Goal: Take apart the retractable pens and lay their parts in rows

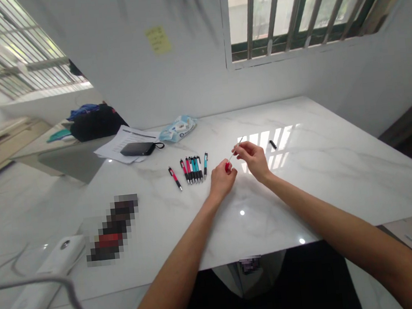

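Note:
My left hand (223,178) is closed around a red pen barrel (227,166), most of it hidden by the fingers. With thumb and fingertips, my right hand (253,157) pinches a thin pale pen refill (232,156), which slants between the two hands at the barrel's end. A small black pen part (272,144) lies on the table to the right. Left of my hands, several click pens (194,170) in red, blue and white lie side by side. A red pen (175,178) and a blue pen (205,165) rest slightly apart from that row.
On the white marble table (270,216), a black pouch (138,149) sits on papers (117,139) beside a blue-white wipes packet (178,128). A blurred dark item (114,226), a white device (50,276) and a grey cable (71,293) are at left. A wall stands behind.

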Demonstrator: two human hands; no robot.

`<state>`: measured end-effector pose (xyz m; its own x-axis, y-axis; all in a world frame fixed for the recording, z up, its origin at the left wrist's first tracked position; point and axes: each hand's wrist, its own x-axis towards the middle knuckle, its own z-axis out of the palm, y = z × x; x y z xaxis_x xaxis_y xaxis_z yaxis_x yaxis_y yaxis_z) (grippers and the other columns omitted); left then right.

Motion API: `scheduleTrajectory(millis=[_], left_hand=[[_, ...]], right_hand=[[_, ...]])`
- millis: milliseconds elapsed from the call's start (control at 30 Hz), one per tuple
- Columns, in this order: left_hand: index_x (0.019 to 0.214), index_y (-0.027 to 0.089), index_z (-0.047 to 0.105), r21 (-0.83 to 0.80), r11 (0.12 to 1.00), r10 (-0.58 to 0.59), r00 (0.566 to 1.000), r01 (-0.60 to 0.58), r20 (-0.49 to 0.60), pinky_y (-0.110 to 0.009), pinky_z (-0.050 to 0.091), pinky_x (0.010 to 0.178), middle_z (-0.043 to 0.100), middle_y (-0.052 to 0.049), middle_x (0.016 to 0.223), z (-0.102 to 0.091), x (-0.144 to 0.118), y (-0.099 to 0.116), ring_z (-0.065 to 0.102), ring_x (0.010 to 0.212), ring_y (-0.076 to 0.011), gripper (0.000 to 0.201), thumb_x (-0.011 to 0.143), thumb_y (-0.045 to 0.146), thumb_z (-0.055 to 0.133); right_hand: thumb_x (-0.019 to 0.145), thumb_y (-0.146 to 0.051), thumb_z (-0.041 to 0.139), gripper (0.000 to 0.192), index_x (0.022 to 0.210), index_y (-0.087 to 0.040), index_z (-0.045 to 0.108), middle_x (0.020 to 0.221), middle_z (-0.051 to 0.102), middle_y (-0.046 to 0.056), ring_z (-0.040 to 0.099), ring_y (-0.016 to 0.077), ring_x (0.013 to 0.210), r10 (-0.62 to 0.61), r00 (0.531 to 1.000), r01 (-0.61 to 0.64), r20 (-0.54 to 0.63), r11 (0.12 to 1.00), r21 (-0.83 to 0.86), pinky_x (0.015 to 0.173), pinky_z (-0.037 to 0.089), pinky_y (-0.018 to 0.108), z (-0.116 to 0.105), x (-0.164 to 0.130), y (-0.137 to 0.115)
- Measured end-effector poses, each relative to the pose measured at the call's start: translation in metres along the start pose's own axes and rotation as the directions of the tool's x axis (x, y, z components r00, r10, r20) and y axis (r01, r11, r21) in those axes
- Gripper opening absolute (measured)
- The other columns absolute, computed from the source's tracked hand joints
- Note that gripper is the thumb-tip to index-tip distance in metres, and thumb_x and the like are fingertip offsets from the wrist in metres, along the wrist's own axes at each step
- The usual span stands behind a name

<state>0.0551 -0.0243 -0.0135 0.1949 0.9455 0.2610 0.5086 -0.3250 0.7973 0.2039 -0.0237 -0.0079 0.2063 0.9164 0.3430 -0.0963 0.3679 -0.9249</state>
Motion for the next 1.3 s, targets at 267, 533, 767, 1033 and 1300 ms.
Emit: scheduleTrajectory(millis=[267, 533, 767, 1033, 1300], left_hand=[[0.103, 0.019, 0.073, -0.379, 0.923, -0.092, 0.994, 0.067, -0.049, -0.024, 0.034, 0.056, 0.060, 0.003, 0.070, -0.020, 0.015, -0.005, 0.045, 0.056, -0.0104, 0.036, 0.080, 0.045, 0.078], [0.083, 0.017, 0.070, -0.521, 0.847, -0.140, 0.990, 0.106, -0.026, -0.023, 0.033, 0.050, 0.061, 0.002, 0.070, -0.014, 0.016, -0.008, 0.042, 0.052, -0.0077, 0.037, 0.075, 0.051, 0.082], [0.083, 0.018, 0.064, -0.631, 0.763, -0.277, 0.952, 0.137, -0.129, -0.022, 0.025, 0.043, 0.057, 0.004, 0.072, -0.024, 0.025, -0.013, 0.034, 0.046, -0.0038, 0.031, 0.075, 0.045, 0.078], [0.081, 0.017, 0.065, -0.687, 0.706, -0.302, 0.951, 0.174, -0.069, -0.021, 0.015, 0.041, 0.055, 0.004, 0.070, -0.031, 0.026, -0.009, 0.028, 0.041, -0.0018, 0.026, 0.074, 0.041, 0.075], [0.077, 0.017, 0.065, -0.642, 0.747, -0.249, 0.968, 0.172, -0.030, -0.020, 0.017, 0.041, 0.054, 0.004, 0.066, -0.021, 0.022, -0.011, 0.033, 0.042, -0.0031, 0.025, 0.076, 0.041, 0.069]], right_hand=[[0.087, -0.057, 0.074, 0.035, 0.092, -0.023, 0.072, 0.084, 0.077, 0.004, 0.072, 0.0195, 0.078, -0.051, 0.996, 0.067, 0.080, 0.974, -0.216, 0.079, 0.060, 0.035, -0.007, 0.000, 0.010], [0.089, -0.051, 0.073, 0.028, 0.094, -0.023, 0.076, 0.089, 0.080, 0.005, 0.075, 0.0211, 0.081, -0.001, 0.964, 0.082, 0.266, 0.952, -0.293, 0.080, 0.062, 0.037, -0.005, -0.006, 0.016], [0.090, -0.040, 0.070, 0.019, 0.091, -0.023, 0.078, 0.081, 0.078, 0.003, 0.071, 0.0186, 0.073, -0.039, 0.954, 0.181, 0.296, 0.865, -0.469, 0.078, 0.059, 0.036, -0.021, 0.006, 0.023], [0.086, -0.029, 0.067, 0.024, 0.106, -0.020, 0.078, 0.082, 0.078, 0.004, 0.070, 0.0192, 0.073, -0.189, 0.975, 0.019, -0.112, 0.580, -0.814, 0.083, 0.056, 0.035, -0.117, 0.055, 0.008], [0.079, -0.027, 0.074, 0.018, 0.091, -0.018, 0.083, 0.091, 0.081, 0.012, 0.073, 0.0264, 0.087, 0.079, 0.938, -0.344, -0.336, 0.291, -0.893, 0.084, 0.053, 0.035, -0.182, 0.059, 0.019]])
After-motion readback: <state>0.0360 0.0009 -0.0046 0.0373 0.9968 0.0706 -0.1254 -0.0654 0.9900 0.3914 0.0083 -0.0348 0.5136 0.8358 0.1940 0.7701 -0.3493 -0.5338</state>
